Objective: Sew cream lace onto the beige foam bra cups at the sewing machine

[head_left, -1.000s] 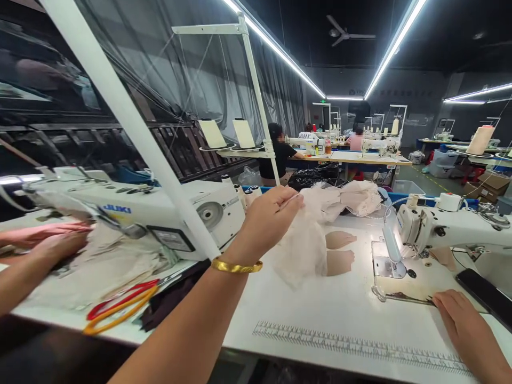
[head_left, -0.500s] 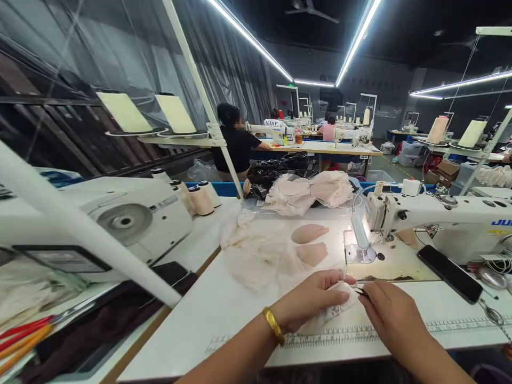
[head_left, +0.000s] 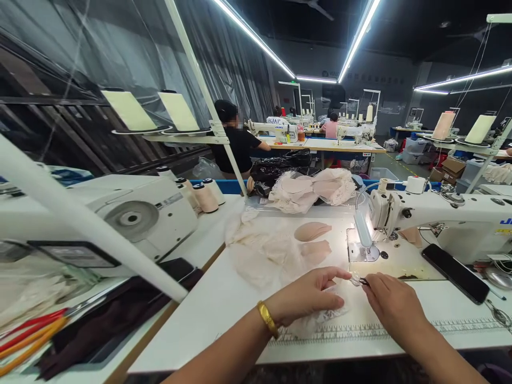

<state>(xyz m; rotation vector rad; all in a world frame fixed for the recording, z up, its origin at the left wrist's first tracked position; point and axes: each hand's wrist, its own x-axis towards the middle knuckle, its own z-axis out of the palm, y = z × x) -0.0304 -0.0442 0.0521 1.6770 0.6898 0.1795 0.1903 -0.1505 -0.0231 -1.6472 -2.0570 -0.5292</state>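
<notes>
My left hand (head_left: 310,296) is over the front of the white table (head_left: 192,330), its index finger stretched toward a small whitish piece (head_left: 355,278). White lace fabric (head_left: 332,313) lies under and beside its thumb. In my right hand (head_left: 390,298) a small dark-tipped tool (head_left: 363,281) is pinched, its tip at the whitish piece. Sheer cream fabric (head_left: 260,250) spreads behind my left hand, with beige cut pieces (head_left: 312,231) near it. A printed ruler scale (head_left: 340,335) runs along the table's front.
A lit sewing machine (head_left: 432,213) stands at the right, with a black phone (head_left: 455,273) before it. Bagged cream pieces (head_left: 312,189) lie behind. On the left are thread cones (head_left: 206,198), a slanting white pole (head_left: 92,229) and orange-handled scissors (head_left: 36,344). A seated person (head_left: 236,141) is beyond.
My left index finger has straightened and the thumb has parted from it. The lace now sits lower, by the thumb, and the small whitish piece shows between the hands. The view has shifted slightly.
</notes>
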